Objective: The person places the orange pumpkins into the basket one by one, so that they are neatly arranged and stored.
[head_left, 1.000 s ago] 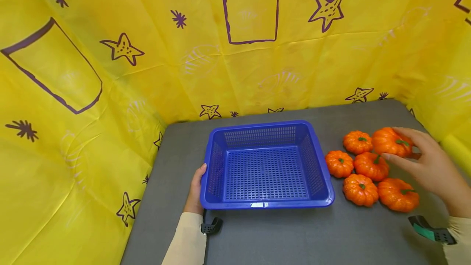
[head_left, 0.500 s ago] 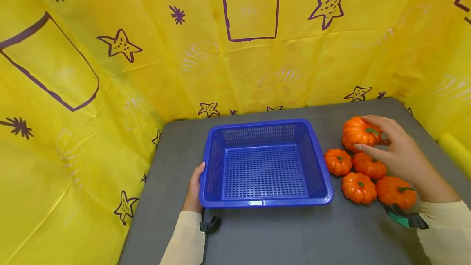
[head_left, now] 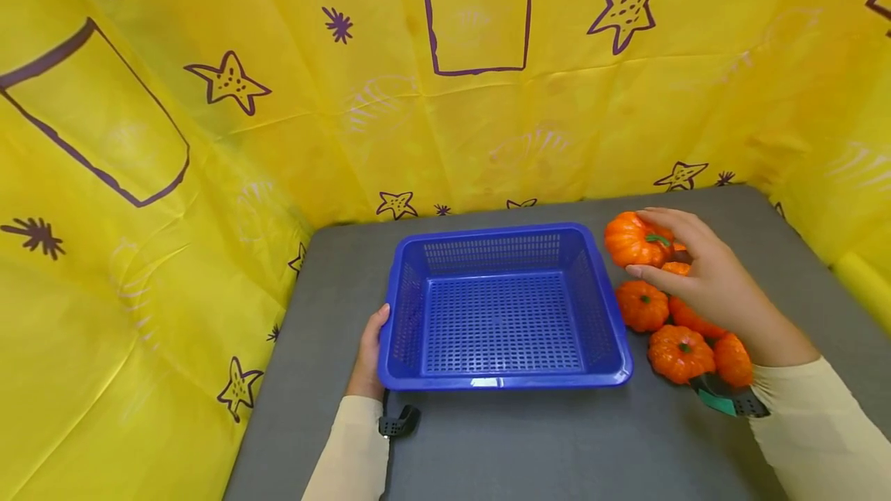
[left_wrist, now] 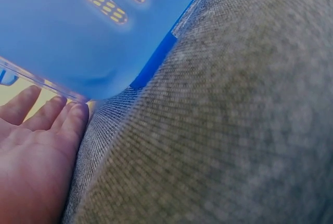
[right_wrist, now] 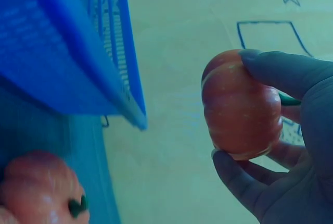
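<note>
Pumpkin (head_left: 629, 242): beside the basket's (head_left: 557, 383) far right corner, nearer than a second ago.
Right grip (head_left: 710, 278): pinching pumpkin.
Left grip (head_left: 369, 350): fingers straight, touching basket's left side.
Carry: likely well along.

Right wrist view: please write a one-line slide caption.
A pumpkin held in the right grip, outside the basket, with another pumpkin at lower left.

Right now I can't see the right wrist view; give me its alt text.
The right hand pinches a ribbed orange pumpkin, its green stem pointing right. A blue basket fills the upper left, with another pumpkin below it at lower left.
</note>
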### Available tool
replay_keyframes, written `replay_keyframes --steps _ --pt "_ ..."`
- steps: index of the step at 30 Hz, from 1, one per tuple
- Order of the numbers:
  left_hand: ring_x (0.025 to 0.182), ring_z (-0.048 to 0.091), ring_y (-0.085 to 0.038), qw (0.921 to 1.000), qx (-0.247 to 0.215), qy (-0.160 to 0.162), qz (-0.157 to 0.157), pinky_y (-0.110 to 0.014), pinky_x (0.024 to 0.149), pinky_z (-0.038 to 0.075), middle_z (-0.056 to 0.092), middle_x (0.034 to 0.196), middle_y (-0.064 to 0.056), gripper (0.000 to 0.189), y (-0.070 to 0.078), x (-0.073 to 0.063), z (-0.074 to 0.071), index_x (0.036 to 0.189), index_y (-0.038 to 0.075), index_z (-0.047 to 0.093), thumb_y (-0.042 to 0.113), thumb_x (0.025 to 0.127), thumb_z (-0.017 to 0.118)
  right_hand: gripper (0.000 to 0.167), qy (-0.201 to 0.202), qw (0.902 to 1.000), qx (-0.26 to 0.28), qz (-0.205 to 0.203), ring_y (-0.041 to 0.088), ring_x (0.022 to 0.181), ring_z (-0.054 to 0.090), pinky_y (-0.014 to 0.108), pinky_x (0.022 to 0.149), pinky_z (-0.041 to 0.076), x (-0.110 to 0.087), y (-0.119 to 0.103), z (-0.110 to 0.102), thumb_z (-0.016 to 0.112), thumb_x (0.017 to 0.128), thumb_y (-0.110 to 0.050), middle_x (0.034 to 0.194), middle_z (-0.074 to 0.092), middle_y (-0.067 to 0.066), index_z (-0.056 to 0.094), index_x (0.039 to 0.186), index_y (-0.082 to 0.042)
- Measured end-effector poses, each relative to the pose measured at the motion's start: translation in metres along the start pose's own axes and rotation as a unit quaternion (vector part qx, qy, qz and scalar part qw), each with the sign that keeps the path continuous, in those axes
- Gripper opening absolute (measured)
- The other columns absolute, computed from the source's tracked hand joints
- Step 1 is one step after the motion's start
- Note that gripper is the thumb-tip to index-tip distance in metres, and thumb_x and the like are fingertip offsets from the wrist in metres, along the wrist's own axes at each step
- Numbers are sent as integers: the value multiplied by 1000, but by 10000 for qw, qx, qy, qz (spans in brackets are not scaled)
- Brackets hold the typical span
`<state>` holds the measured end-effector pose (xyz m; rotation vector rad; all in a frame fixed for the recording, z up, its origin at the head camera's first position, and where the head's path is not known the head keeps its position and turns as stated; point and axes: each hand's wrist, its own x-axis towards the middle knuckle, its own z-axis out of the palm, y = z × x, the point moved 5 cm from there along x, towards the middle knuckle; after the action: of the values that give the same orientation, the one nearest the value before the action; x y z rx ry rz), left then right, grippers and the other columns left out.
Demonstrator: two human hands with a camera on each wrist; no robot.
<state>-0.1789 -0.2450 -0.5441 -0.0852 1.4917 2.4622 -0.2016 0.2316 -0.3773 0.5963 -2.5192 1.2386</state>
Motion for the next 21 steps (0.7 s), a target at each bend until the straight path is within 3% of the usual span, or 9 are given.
replay_keyframes --steps 7,14,21 --pt "98 73 -24 9999 23 98 65 -37 80 60 73 122 -14 59 0 0 -1 143 6 59 51 107 46 79 -334 9992 -27 -230 30 133 51 9 92 40 12 -19 19 92 87 -3 159 50 12 57 157 -12" --pt "97 72 -24 9998 -16 176 59 -36 79 60 73 122 -15 60 -1 1 -1 145 5 57 50 107 46 79 -448 9963 333 -652 34 136 50 9 95 44 21 -32 36 90 85 5 158 49 17 57 155 -5" --pt "98 73 -24 9998 31 182 77 -36 80 60 73 122 -15 61 0 0 -1 146 4 56 51 108 46 76 -617 9939 399 -817 38 140 49 12 95 45 30 -47 52 90 88 0 158 49 17 57 155 -6"
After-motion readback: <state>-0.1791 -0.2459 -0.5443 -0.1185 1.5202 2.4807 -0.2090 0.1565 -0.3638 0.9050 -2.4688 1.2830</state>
